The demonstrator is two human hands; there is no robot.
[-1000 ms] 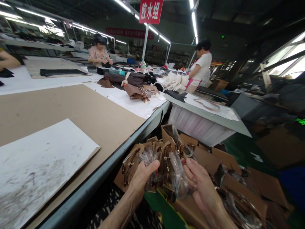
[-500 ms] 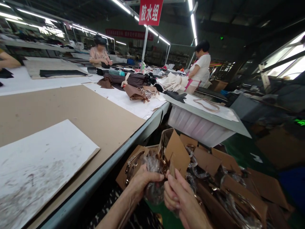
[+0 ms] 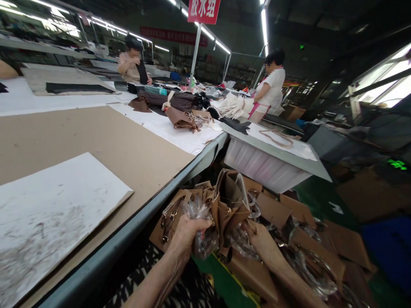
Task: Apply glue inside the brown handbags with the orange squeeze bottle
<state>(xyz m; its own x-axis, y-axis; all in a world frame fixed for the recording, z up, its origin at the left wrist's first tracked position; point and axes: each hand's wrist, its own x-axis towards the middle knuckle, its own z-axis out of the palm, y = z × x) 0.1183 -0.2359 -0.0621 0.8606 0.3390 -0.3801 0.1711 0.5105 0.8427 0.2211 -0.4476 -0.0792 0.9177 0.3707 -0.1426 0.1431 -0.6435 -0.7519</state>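
Note:
A brown handbag (image 3: 228, 192) stands with its top gaping between my hands, gold-coloured metal showing on its front. My left hand (image 3: 190, 229) is closed round a bunch of clear plastic wrap (image 3: 205, 244) at the bag's left side. Low on the bag's right side, my right hand (image 3: 255, 235) is closed on a brown edge of it, beside more crumpled plastic; its fingertips are partly hidden. Just left of my left hand lies another brown bag piece (image 3: 171, 216) with gold-coloured fittings.
Several brown bags (image 3: 298, 252) with plastic-wrapped hardware are heaped to the right. The worktable (image 3: 180, 182) runs along the left, bearing a stained white board (image 3: 64, 205). A white ribbed bin (image 3: 266, 162) stands ahead under a board. Two people work further back.
My right hand has moved right and slightly down, away from my left hand. The bag between them has turned and opened at the top. My left hand keeps hold of the plastic.

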